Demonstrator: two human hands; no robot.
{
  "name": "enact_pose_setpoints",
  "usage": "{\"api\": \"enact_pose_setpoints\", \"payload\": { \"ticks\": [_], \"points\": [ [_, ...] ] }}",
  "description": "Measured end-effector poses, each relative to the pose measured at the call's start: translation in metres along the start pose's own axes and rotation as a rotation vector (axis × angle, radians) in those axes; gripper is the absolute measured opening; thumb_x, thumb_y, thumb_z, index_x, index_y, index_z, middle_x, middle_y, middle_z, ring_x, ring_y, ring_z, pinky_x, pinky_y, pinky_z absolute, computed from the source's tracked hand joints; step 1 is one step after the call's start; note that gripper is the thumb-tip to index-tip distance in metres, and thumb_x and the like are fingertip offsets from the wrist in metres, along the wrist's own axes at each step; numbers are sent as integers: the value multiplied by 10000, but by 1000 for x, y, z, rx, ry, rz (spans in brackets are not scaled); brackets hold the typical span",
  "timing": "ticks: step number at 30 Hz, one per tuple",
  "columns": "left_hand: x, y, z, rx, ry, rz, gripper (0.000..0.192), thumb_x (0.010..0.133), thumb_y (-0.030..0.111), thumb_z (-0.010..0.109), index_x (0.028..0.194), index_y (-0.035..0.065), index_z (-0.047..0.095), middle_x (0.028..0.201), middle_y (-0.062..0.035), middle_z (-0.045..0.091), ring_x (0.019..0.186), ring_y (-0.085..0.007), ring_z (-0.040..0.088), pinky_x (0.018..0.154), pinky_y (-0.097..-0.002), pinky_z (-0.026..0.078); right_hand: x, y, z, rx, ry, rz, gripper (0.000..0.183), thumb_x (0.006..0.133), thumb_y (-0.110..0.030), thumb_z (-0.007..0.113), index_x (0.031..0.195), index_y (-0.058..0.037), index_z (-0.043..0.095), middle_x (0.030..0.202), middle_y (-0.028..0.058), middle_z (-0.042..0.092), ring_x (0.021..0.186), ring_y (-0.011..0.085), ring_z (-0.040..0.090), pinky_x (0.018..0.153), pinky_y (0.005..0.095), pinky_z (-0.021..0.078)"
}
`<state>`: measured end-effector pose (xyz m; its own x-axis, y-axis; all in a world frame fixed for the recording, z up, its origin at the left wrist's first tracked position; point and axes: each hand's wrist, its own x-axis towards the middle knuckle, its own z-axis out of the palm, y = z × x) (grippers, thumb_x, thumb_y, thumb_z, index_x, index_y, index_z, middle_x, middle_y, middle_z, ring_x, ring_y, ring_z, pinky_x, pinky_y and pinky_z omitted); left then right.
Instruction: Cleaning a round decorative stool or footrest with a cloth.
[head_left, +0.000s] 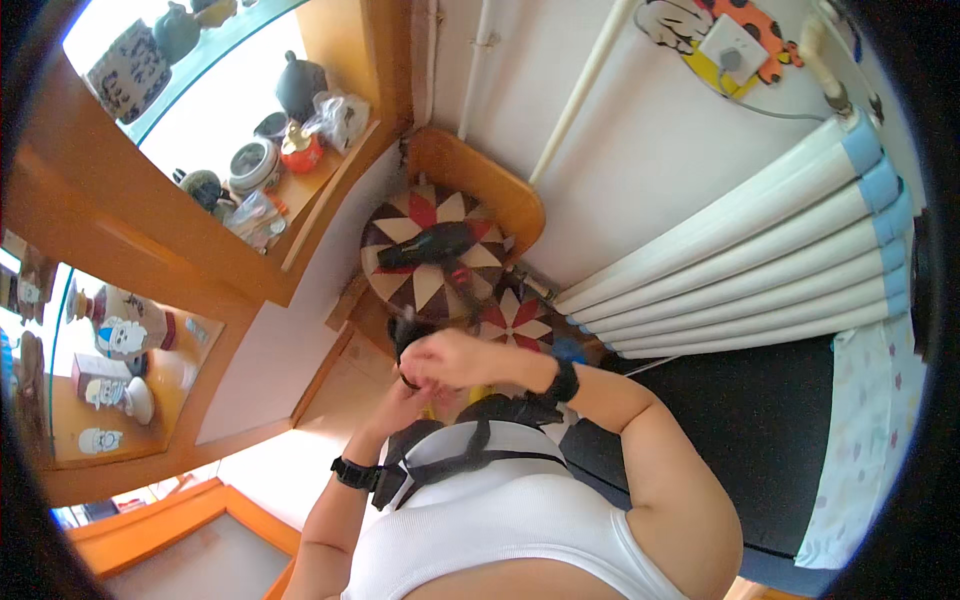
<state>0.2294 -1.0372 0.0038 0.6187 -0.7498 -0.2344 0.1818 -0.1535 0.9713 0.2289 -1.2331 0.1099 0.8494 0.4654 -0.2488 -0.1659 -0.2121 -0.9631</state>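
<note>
My right hand (448, 358) is bent over my left hand (405, 401), and the two meet in front of my chest. A black item (409, 334), its kind unclear, shows at the fingers of my right hand, with a thin dark band between the hands. The fingers overlap and blur, so what my left hand grips is hidden. Beyond my hands a black hair dryer (427, 246) lies on a round patterned cushion (390, 283) on a wooden chair (480, 176). Black wristbands circle both wrists.
A second patterned cushion (510, 319) lies beside the chair. On the left, wooden shelves (330, 187) hold pots, a red jar and plastic bags. A white radiator (720, 247) and a black surface (720, 435) are to the right. White pipes (581, 90) run along the wall near a socket (733, 49).
</note>
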Motion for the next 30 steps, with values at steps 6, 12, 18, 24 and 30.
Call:
{"api": "enact_pose_setpoints", "payload": {
  "ticks": [6,12,18,24,30],
  "points": [
    [-31,-61,-31,-106,324,-161,131,999,149,515,1043,27,532,817,-45,616,809,-147,648,693,-267,492,52,132,-80,-763,650,202,630,898,-307,657,1376,5,390,1220,210,522,1092,342,555,823,430,525],
    [-42,-96,-52,-52,365,-355,247,964,204,554,1143,43,498,888,-60,672,788,-146,647,668,-277,492,82,209,-94,-953,493,541,738,893,-354,660,1359,116,334,1109,244,555,990,345,598,744,407,550],
    [4,-89,-52,-38,234,-172,159,976,147,491,1077,23,497,856,-69,652,767,-156,640,674,-292,500,28,170,-89,110,509,393,386,892,-278,631,1047,30,458,643,95,559,528,195,576,508,366,466],
    [132,-33,-43,-109,148,15,196,958,112,491,1083,-39,494,917,-139,622,845,-215,618,759,-365,510,-106,118,-75,245,776,388,402,897,-185,608,1178,9,396,646,69,513,510,161,516,468,327,415],
    [159,28,3,985,479,95,995,833,276,718,1506,-40,56,1560,-261,97,1447,-452,103,1134,-562,229,-171,62,-51,217,933,341,340,905,-159,599,1156,-30,409,678,61,524,541,154,554,472,325,451]
  ]
}}
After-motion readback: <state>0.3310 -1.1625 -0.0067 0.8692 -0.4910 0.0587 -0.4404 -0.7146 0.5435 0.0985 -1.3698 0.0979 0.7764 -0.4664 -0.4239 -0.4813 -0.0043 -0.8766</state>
